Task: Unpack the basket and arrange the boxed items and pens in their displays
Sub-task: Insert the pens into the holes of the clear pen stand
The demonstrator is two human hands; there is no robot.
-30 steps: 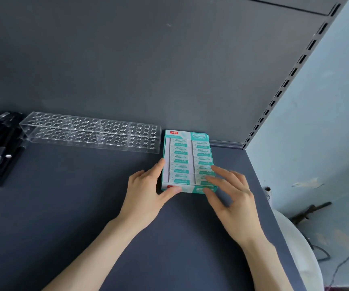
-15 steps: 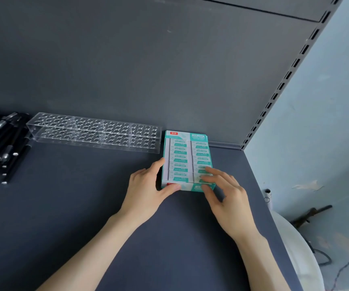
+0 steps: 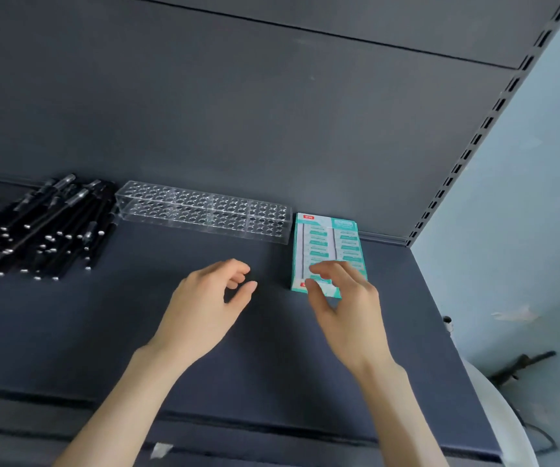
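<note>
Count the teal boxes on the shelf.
1. The teal box lies near the right end of the shelf, just right of the clear pen rack; the right hand hides its near corner.

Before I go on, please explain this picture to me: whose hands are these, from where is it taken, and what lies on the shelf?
No machine here: a person works with two bare hands, filmed by a camera worn on the head, looking forward and down. The left hand and right hand are loosely curled and hold nothing; the right one is at the near end of a teal box, touching or not I cannot tell. The box lies flat on a dark shelf. Left of it stands a clear pen holder with empty holes, then a pile of black pens.
</note>
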